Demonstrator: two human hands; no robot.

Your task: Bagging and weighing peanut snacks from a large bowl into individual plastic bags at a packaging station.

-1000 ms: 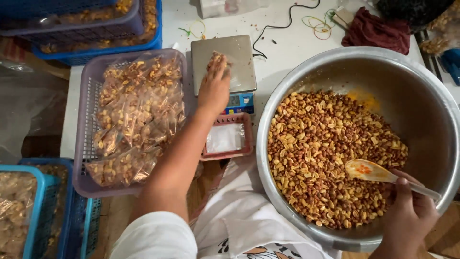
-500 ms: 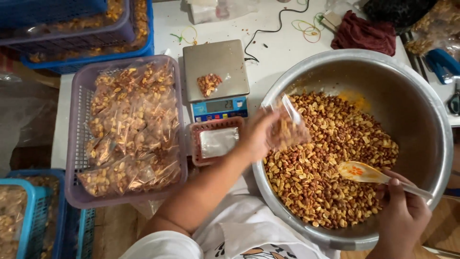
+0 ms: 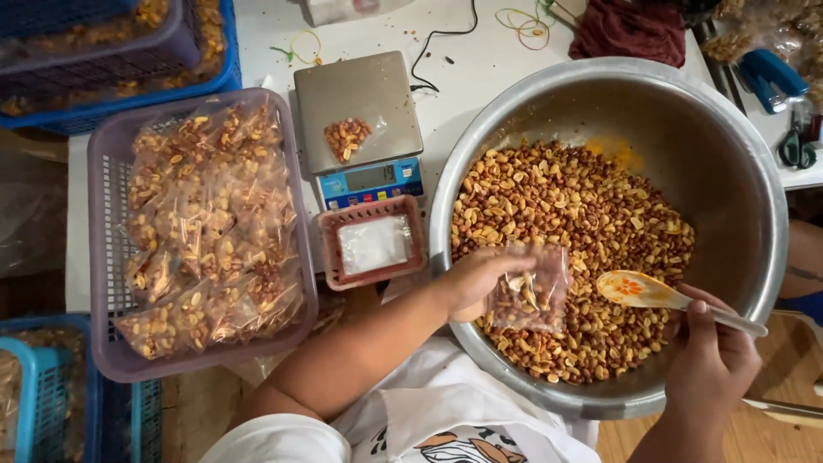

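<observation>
I am pinching the small clear bag (image 3: 533, 291) open with my left hand (image 3: 477, 279) at lower centre, over the metal bowl (image 3: 729, 171), while my right hand (image 3: 711, 360), fingers clamped on the spoon (image 3: 660, 294), is levelling a scoop beside the bag's mouth.

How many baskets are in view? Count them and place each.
5, perhaps more hidden: lilac basket of filled bags, small red basket below the scale, two blue baskets top left, one blue basket bottom left.

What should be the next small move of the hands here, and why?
Probably tip the spoon toward the small clear bag. The left hand holds this bag, partly filled, over the nuts in the metal bowl, and the right hand holds the spoon just beside it.
</observation>
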